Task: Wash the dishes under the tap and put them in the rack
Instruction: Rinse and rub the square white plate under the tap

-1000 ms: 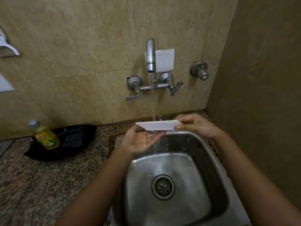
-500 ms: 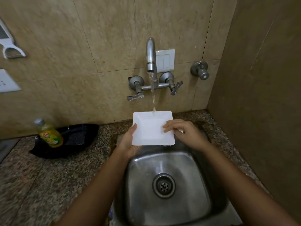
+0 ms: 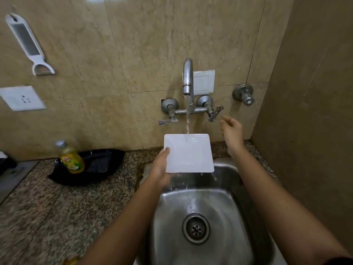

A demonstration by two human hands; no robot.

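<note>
The left hand grips the square white plate by its left edge, above the steel sink, under the running tap. The right hand holds nothing, fingers loosely curled, near the right tap lever.

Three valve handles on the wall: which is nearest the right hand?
The right lever of the mixer tap, just left of the right hand. The left lever is beyond the water stream; the round valve sits higher.

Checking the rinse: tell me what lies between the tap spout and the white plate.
Head view: only a water stream runs from tap spout to white plate.
</note>
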